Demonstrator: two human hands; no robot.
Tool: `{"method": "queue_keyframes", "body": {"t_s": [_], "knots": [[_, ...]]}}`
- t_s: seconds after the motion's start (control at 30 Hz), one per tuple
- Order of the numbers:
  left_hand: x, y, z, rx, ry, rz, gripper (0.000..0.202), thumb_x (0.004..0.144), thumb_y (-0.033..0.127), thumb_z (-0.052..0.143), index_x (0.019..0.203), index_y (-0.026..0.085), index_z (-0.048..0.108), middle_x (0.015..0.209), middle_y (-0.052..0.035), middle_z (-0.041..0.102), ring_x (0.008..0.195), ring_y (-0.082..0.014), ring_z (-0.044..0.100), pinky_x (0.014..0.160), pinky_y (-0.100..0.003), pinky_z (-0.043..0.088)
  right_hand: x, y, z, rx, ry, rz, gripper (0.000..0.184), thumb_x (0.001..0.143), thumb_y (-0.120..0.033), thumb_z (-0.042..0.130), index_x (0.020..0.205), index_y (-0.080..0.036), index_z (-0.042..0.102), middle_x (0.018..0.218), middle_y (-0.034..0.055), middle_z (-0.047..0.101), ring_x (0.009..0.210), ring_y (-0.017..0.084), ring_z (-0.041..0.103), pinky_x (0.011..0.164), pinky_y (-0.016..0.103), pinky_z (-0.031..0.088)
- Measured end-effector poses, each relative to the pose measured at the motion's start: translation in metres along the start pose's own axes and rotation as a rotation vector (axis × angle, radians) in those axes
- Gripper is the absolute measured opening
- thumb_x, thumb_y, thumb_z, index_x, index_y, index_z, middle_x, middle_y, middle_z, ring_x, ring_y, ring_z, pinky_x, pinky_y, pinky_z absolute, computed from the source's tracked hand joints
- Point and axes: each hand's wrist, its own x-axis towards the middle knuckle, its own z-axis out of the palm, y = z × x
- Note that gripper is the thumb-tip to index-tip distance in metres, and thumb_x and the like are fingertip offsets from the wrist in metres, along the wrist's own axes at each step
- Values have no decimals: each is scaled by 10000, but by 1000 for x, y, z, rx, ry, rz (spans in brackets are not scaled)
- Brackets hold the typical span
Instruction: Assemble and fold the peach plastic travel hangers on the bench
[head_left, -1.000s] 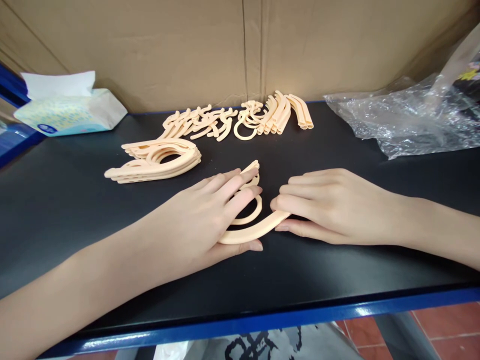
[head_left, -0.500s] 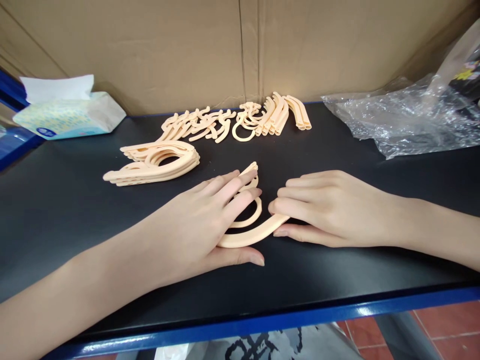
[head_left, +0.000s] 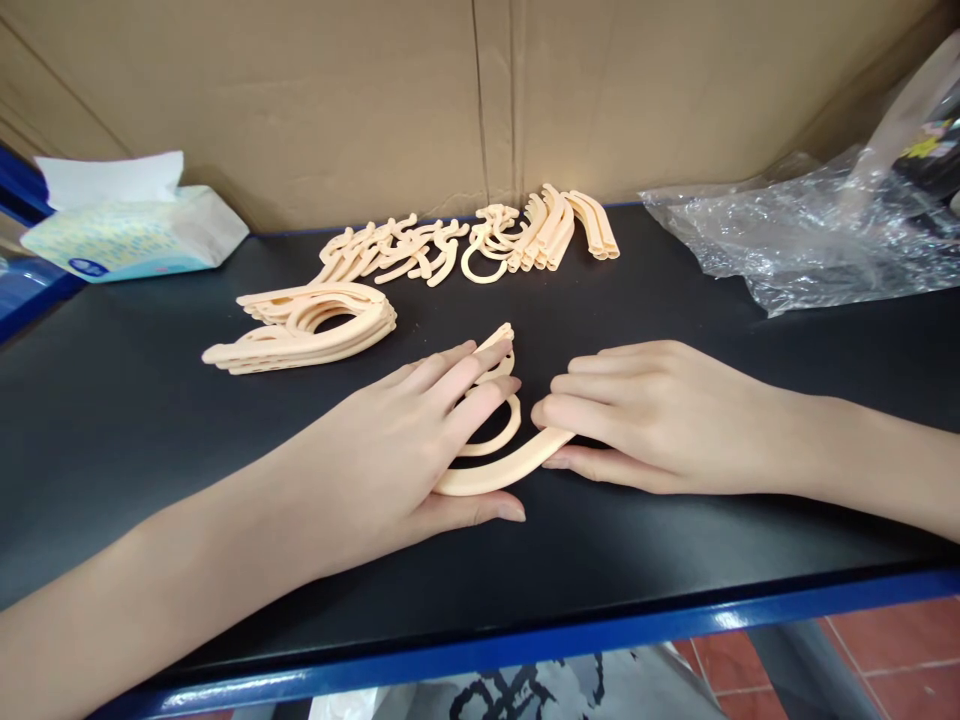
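A peach plastic folding clothes hanger [head_left: 504, 472] lies on the black table in front of me, its round hook and curved arm showing. Over its left part rests my left hand [head_left: 442, 430], fingers across the hook side and thumb stretched along the near edge; the hand grips it and hides much of it. My right hand [head_left: 622, 415] is closed on the right end of the curved arm, fingers on top and thumb beneath. What lies inside the right fist is hidden.
A stack of folded hangers [head_left: 307, 330] sits to the left. Farther back lie loose hanger arms [head_left: 551, 230] and several small hook pieces [head_left: 427, 245]. A tissue pack [head_left: 135, 235] stands at back left, a clear plastic bag [head_left: 810, 230] at back right. A cardboard wall [head_left: 315, 110] closes the rear.
Both hands keep their grip on the hanger with hardly any movement. The whole view has shifted very slightly.
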Motion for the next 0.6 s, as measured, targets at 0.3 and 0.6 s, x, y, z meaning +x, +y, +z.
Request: {"method": "queue_keyframes", "body": {"t_s": [0.3, 0.6], "knots": [[2, 1, -6, -5, -52, 5, 815, 1010, 715, 510, 1470, 42, 532, 1615, -281, 482, 1451, -426, 540, 1168, -566, 511, 0, -1, 0, -1, 2, 20, 269, 1107, -248, 423, 936, -186, 621, 777, -2, 659, 673, 153, 550, 636, 305, 409], [3, 0, -7, 6, -51, 22, 819, 1014, 702, 516, 1463, 17, 531, 1596, -311, 489, 1417, -445, 569, 1123, -589, 543, -1, -1, 0, -2, 6, 25, 244, 1100, -251, 438, 954, -187, 622, 780, -3, 656, 681, 159, 551, 638, 302, 424]]}}
